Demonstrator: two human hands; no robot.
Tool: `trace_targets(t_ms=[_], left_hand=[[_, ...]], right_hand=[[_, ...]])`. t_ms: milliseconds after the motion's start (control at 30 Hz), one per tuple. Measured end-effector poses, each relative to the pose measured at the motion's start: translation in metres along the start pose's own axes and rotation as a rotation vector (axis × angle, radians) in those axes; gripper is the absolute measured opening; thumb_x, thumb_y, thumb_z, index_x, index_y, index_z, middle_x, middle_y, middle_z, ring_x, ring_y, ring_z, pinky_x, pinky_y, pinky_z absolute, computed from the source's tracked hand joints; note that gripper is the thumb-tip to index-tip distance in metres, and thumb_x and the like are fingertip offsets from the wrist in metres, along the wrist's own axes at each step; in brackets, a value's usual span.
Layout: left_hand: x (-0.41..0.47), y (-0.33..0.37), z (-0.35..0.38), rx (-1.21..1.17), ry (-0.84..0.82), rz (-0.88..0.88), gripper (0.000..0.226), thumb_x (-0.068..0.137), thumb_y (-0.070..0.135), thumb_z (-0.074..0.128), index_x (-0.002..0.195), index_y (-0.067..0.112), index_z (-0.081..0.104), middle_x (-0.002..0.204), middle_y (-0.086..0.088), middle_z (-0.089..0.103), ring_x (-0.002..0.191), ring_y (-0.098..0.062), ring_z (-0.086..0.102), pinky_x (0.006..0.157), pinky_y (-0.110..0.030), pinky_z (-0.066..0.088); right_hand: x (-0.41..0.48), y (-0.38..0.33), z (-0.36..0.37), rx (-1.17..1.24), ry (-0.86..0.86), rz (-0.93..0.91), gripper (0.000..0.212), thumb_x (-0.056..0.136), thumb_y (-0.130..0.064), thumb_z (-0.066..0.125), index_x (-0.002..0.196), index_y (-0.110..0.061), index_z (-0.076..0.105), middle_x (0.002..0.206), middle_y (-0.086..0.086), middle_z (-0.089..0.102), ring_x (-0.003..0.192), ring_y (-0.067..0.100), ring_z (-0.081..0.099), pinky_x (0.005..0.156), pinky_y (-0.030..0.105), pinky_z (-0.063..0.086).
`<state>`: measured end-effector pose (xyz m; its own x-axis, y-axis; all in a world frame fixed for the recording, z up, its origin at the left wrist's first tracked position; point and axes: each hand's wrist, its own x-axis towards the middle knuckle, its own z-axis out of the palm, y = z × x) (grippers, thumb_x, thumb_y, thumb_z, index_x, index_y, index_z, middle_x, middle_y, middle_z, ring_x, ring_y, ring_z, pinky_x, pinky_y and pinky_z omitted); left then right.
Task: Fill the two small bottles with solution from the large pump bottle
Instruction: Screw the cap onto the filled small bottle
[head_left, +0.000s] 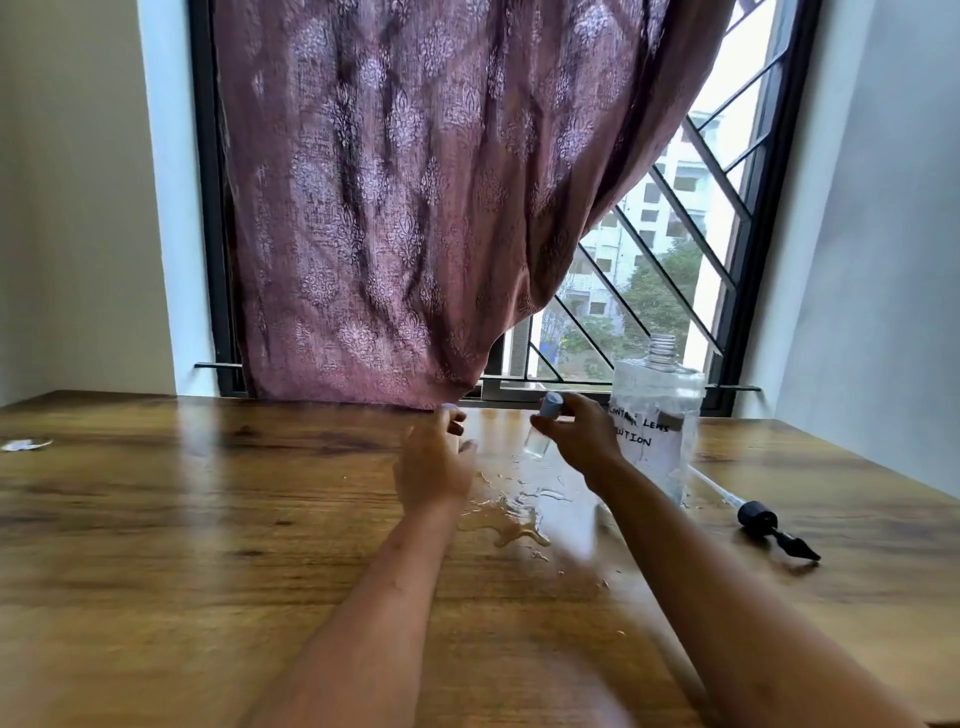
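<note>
Small bottle (540, 436), blue-capped, is pinched in the right hand (576, 439) low over the desk (208, 519). Its long axis is tilted, cap uppermost, leaning toward the big bottle (657, 415) just to its right. Left hand (434, 467) is close on its left, fingers curled; too blurred to tell if it holds anything. Big bottle stands open, pump (769, 522) lying farther right. Puddle (511, 517) lies under the hands.

Wooden table (208, 519): puddle (511, 519), pump (769, 525), large bottle (657, 415)
</note>
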<state>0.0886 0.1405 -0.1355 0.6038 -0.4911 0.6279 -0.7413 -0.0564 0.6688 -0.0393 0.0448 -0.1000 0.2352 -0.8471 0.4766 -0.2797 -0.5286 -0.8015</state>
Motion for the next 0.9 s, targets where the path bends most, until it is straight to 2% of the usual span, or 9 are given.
trace_targets(t_ms=[167,300,467,533,600,700,800,900], left_hand=[[0.005,-0.007,-0.008,-0.015,0.080,-0.140,0.028,0.084,0.021,0.063,0.111,0.015,0.059,0.108,-0.005,0.066,0.102,-0.028,0.057,0.081,-0.037,0.044],[0.007,-0.008,-0.009,-0.016,0.092,-0.165,0.025,0.084,0.022,0.061,0.108,0.014,0.060,0.105,-0.006,0.066,0.098,-0.027,0.057,0.076,-0.036,0.042],[0.007,-0.011,-0.005,-0.016,0.076,-0.177,0.025,0.085,0.024,0.061,0.108,0.014,0.060,0.106,-0.007,0.066,0.099,-0.028,0.057,0.078,-0.038,0.043],[0.008,-0.012,-0.006,-0.031,0.071,-0.201,0.026,0.085,0.026,0.061,0.108,0.014,0.059,0.107,-0.007,0.066,0.100,-0.029,0.057,0.080,-0.039,0.046],[0.009,-0.012,-0.006,-0.041,0.062,-0.228,0.027,0.085,0.029,0.061,0.107,0.015,0.058,0.108,-0.007,0.065,0.101,-0.029,0.057,0.082,-0.040,0.047],[0.008,-0.012,-0.008,-0.037,0.056,-0.246,0.026,0.085,0.025,0.060,0.109,0.014,0.057,0.110,-0.008,0.063,0.102,-0.029,0.056,0.084,-0.041,0.048],[0.008,-0.013,-0.010,-0.037,0.038,-0.286,0.027,0.086,0.024,0.056,0.111,0.013,0.056,0.114,-0.010,0.061,0.107,-0.030,0.054,0.087,-0.043,0.047],[0.009,-0.020,-0.007,-0.028,-0.031,-0.342,0.031,0.086,0.029,0.055,0.114,0.016,0.055,0.122,-0.010,0.057,0.115,-0.033,0.051,0.095,-0.046,0.044]], right_hand=[[0.018,0.011,0.023,-0.181,0.011,0.072,0.031,0.080,-0.009,0.070,0.108,-0.001,0.061,0.113,0.019,0.062,0.098,0.029,0.055,0.081,0.037,0.045],[0.023,0.019,0.033,-0.213,0.021,0.077,0.034,0.081,-0.010,0.068,0.113,-0.002,0.059,0.114,0.020,0.063,0.105,0.033,0.056,0.086,0.037,0.044],[0.025,0.021,0.035,-0.212,-0.023,0.091,0.044,0.081,-0.010,0.068,0.122,-0.007,0.054,0.120,0.018,0.061,0.107,0.031,0.056,0.088,0.035,0.045],[0.024,0.017,0.034,-0.188,-0.046,0.094,0.057,0.078,-0.012,0.072,0.129,-0.008,0.047,0.127,0.018,0.055,0.113,0.030,0.052,0.093,0.036,0.044],[0.023,0.012,0.035,-0.205,-0.005,0.025,0.072,0.076,-0.014,0.074,0.137,-0.008,0.037,0.135,0.018,0.044,0.124,0.031,0.043,0.103,0.037,0.037],[0.019,-0.009,0.041,-0.255,0.077,-0.230,0.067,0.077,-0.009,0.070,0.136,-0.009,0.038,0.134,0.018,0.043,0.124,0.031,0.042,0.103,0.035,0.037],[0.015,-0.037,0.059,-0.258,-0.035,-0.373,0.057,0.079,-0.009,0.068,0.131,-0.010,0.047,0.130,0.014,0.050,0.119,0.026,0.048,0.095,0.024,0.035],[0.010,-0.050,0.081,-0.352,-0.286,-0.377,0.050,0.083,-0.016,0.065,0.131,-0.010,0.051,0.133,0.013,0.052,0.122,0.028,0.048,0.101,0.030,0.037]])
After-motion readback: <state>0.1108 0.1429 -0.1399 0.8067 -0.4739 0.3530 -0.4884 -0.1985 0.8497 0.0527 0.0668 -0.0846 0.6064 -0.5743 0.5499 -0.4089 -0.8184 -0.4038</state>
